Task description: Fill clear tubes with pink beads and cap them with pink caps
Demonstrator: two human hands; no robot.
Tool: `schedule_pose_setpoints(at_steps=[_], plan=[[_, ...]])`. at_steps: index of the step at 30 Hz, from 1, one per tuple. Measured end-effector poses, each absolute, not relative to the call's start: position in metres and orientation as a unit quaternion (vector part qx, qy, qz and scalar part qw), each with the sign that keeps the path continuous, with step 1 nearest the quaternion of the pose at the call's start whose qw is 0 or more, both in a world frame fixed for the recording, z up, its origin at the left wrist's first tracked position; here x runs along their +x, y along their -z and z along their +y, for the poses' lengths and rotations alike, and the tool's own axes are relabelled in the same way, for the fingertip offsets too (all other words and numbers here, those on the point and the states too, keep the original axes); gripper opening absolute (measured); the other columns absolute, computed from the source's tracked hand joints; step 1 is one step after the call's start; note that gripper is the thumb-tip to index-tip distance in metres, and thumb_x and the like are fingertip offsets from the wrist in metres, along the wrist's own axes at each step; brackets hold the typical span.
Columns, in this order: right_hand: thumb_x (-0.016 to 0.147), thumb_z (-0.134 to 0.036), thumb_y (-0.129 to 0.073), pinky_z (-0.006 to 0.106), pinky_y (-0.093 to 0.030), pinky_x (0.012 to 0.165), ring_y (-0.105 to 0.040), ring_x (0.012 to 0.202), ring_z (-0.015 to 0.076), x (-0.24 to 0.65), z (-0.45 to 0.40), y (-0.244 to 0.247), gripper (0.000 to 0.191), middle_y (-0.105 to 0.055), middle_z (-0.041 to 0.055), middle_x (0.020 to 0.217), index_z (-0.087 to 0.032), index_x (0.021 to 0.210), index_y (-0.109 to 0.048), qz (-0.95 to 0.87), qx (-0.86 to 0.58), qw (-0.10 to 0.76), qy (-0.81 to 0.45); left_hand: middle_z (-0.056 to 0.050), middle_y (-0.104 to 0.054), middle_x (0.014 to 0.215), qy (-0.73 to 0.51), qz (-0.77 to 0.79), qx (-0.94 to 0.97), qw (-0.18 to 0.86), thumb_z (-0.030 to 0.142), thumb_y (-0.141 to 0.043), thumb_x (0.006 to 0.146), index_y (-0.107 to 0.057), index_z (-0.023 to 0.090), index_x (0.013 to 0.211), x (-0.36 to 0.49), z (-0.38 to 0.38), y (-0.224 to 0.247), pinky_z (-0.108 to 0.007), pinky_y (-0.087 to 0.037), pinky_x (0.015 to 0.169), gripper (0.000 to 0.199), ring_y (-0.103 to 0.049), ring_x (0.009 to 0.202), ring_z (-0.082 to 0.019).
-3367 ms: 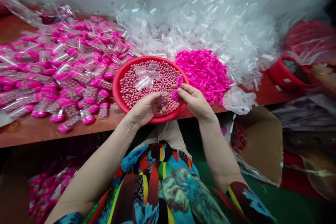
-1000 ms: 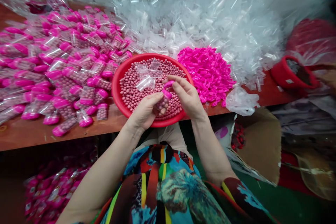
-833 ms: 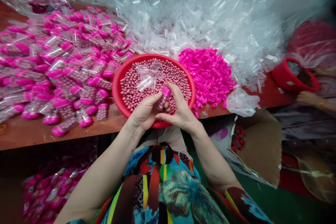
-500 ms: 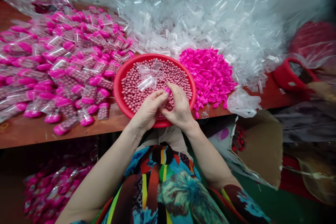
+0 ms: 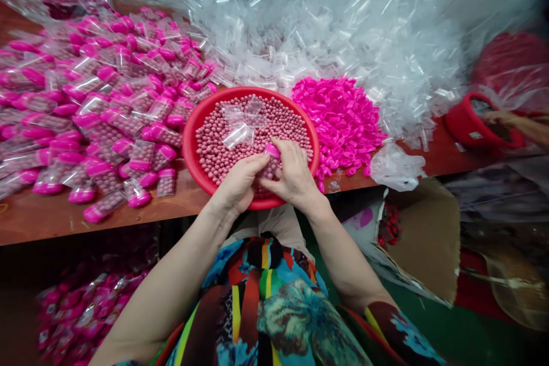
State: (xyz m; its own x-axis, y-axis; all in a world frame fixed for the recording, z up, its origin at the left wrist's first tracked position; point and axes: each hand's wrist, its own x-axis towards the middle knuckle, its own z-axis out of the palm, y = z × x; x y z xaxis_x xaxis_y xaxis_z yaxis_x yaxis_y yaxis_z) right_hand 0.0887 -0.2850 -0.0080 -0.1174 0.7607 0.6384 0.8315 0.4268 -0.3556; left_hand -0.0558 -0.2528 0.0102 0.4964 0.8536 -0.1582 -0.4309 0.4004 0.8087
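Between my two hands is a small clear container with a pink cap (image 5: 271, 151), pink beads showing inside it. My left hand (image 5: 239, 182) grips it from the left, thumb against the cap. My right hand (image 5: 295, 178) has its fingers closed round the other side. Both are above the near part of a red bowl (image 5: 191, 151) full of pink beads (image 5: 214, 146). Several empty clear containers (image 5: 238, 135) lie on the beads. Part of the held container is covered by my fingers.
Left of the bowl, filled pink-capped containers (image 5: 128, 103) are heaped on the table (image 5: 141, 218). Loose pink caps (image 5: 343, 126) and a pile of clear containers (image 5: 334, 34) lie right and behind. A cardboard box (image 5: 429, 240) stands below; another person's hand (image 5: 501, 119) reaches into a red container (image 5: 461, 126).
The container's pink cap and beads show more clearly between my fingers now. At the right, the other person's hand has moved up over the red container.
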Motion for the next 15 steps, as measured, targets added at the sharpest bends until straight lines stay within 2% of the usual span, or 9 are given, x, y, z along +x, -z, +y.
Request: schedule_pose_setpoints(at_steps=[4,8,10,12,14,15], plan=[[0.086,-0.033,-0.069,0.051,-0.053,0.102,-0.064,0.115,0.033,0.085,-0.283,0.012,0.06,-0.066,0.0164,0.123,-0.018,0.141,-0.049,-0.746,-0.496,0.441,0.057,-0.006,-0.07,0.07,-0.391,0.291,0.362,0.794,0.031,-0.081,0.073,-0.075,0.013,0.074,-0.057,-0.251,-0.008,-0.028,-0.054,0.068,0.019,-0.064,0.067,-0.017],[0.087,-0.037,-0.069,0.056,-0.053,0.1,-0.065,0.111,0.0366,0.077,-0.288,0.017,0.057,-0.068,0.0179,0.117,-0.016,0.137,-0.052,-0.718,-0.537,0.437,0.079,-0.005,-0.067,0.068,-0.378,0.289,0.38,0.793,0.035,-0.083,0.072,-0.072,0.012,0.07,-0.054,-0.256,-0.005,-0.024,-0.05,0.062,0.026,-0.061,0.064,-0.014],[0.087,-0.039,-0.071,0.057,-0.052,0.103,-0.063,0.118,0.0376,0.078,-0.29,0.016,0.063,-0.067,0.0181,0.125,-0.019,0.142,-0.048,-0.727,-0.546,0.415,0.035,-0.006,-0.068,0.07,-0.366,0.299,0.381,0.795,0.036,-0.085,0.071,-0.072,0.012,0.072,-0.056,-0.258,-0.009,-0.023,-0.05,0.062,0.027,-0.061,0.065,-0.014],[0.088,-0.041,-0.074,0.056,-0.05,0.109,-0.059,0.131,0.0355,0.084,-0.289,0.013,0.077,-0.06,0.0166,0.142,-0.024,0.153,-0.036,-0.747,-0.532,0.396,-0.05,-0.006,-0.069,0.072,-0.375,0.322,0.399,0.772,0.038,-0.084,0.073,-0.072,0.012,0.076,-0.068,-0.253,-0.02,-0.025,-0.05,0.061,0.028,-0.063,0.066,-0.015],[0.091,-0.039,-0.072,0.051,-0.05,0.111,-0.058,0.134,0.0311,0.096,-0.282,0.009,0.082,-0.055,0.0155,0.149,-0.025,0.158,-0.028,-0.74,-0.525,0.404,-0.115,-0.006,-0.07,0.074,-0.437,0.35,0.448,0.697,0.039,-0.079,0.081,-0.072,0.013,0.08,-0.093,-0.235,-0.035,-0.027,-0.051,0.063,0.026,-0.064,0.067,-0.016],[0.093,-0.036,-0.07,0.049,-0.051,0.111,-0.06,0.132,0.0294,0.102,-0.275,0.007,0.075,-0.058,0.0156,0.147,-0.024,0.157,-0.032,-0.727,-0.534,0.415,-0.124,-0.005,-0.069,0.074,-0.487,0.364,0.479,0.633,0.037,-0.075,0.086,-0.071,0.013,0.082,-0.11,-0.22,-0.043,-0.03,-0.054,0.069,0.025,-0.065,0.069,-0.016]])
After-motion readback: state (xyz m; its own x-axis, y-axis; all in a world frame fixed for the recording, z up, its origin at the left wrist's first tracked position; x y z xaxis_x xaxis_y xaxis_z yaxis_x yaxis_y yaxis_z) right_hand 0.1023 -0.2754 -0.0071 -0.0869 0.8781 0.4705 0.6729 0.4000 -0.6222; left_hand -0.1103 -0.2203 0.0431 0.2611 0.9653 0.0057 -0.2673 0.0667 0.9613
